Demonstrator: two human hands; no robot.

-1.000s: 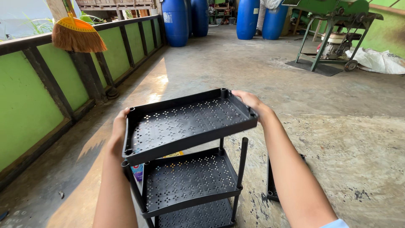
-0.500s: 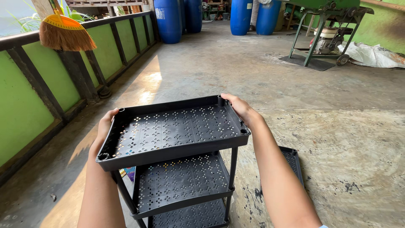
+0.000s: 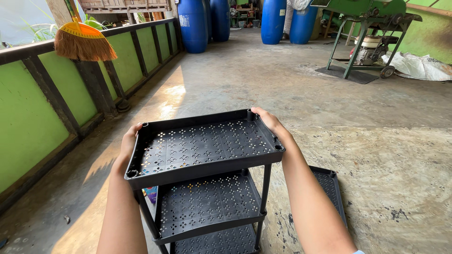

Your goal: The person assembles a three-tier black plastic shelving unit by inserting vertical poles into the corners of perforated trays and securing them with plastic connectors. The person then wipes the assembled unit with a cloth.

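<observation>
1. Head view: the top tray (image 3: 202, 143) is black plastic, rectangular, with a raised rim, a floor pierced by small cut-out patterns, and round sockets at its corners.
2. It sits level above the black rack (image 3: 209, 211), whose lower shelves share the same perforated pattern, over the concrete floor (image 3: 282, 84).
3. The left hand (image 3: 128, 146) clasps the tray's left short edge, fingers curled tight around the rim.
4. The right hand (image 3: 270, 123) grips the far right corner, thumb on the rim; its fingers wrap outside.
5. Another loose black tray (image 3: 332, 188) lies on the floor just right of the rack.
</observation>
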